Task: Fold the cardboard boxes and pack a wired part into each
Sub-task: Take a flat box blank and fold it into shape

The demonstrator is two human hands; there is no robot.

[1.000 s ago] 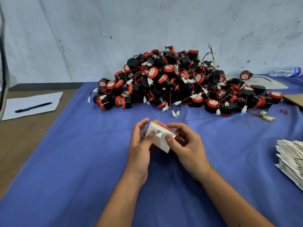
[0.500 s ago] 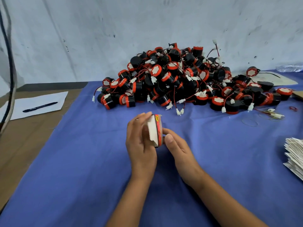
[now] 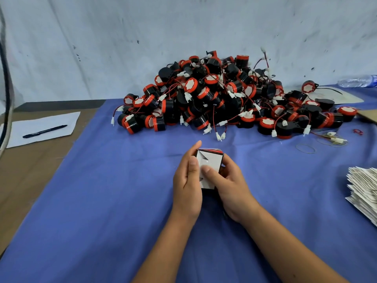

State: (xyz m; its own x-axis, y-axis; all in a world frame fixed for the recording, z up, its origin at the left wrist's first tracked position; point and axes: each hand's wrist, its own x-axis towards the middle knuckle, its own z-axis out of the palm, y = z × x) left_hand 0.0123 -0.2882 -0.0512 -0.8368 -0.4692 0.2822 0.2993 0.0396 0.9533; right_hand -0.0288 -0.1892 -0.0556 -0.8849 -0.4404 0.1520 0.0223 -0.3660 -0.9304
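Observation:
A small cardboard box [image 3: 210, 162], white inside with a red and black outer edge, is held over the blue cloth between both hands. My left hand [image 3: 187, 180] wraps its left side, thumb on the white face. My right hand [image 3: 228, 186] grips the right side, its thumb pressing the white flap. Behind lies a big heap of wired parts [image 3: 224, 99], black and red round bodies with red leads and white plugs. A stack of flat unfolded boxes [image 3: 365, 190] sits at the right edge.
The blue cloth [image 3: 102, 190] covers most of the brown table. A white sheet [image 3: 42, 127] with a black pen [image 3: 44, 131] lies at the left. A plastic bottle [image 3: 357, 81] lies far right. Rubber bands [image 3: 305, 148] and loose plugs lie right of the heap.
The box has turned from edge-on to showing its white flap face toward me. Both hands shifted their hold around it, with the right thumb now on the flap.

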